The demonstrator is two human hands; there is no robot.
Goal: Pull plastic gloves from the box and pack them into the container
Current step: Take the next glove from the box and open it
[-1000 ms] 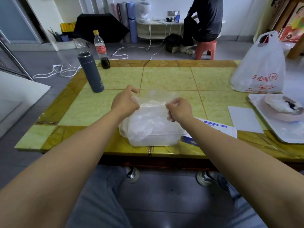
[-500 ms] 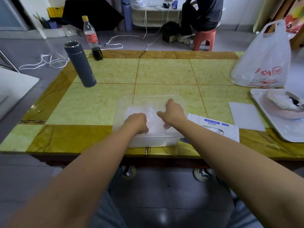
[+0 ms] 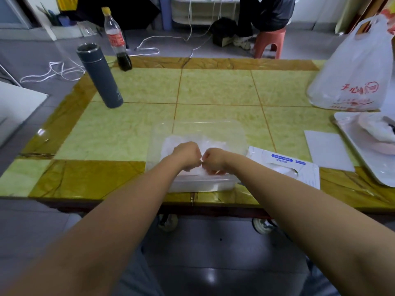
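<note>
A clear plastic container (image 3: 239, 133) stands near the table's front edge, with thin translucent plastic gloves (image 3: 211, 145) lying crumpled inside. Both hands are down in the container's near half, side by side and almost touching. My left hand (image 3: 188, 155) is curled into a fist on the gloves, and my right hand (image 3: 213, 160) is curled the same way just to its right. The fingertips are hidden under the knuckles. The white and blue glove box (image 3: 299, 167) lies flat right of the container.
A grey flask (image 3: 99, 75) and a soy sauce bottle (image 3: 116, 39) stand at the back left. A white plastic bag (image 3: 352, 69) sits back right, a tray (image 3: 361, 154) with a bowl at right, a white paper (image 3: 327, 150) beside it. A person sits on a stool (image 3: 269, 41) beyond.
The glove held up above the container a second ago is now down inside it. Both hands dropped into the container and have drawn together at its near side.
</note>
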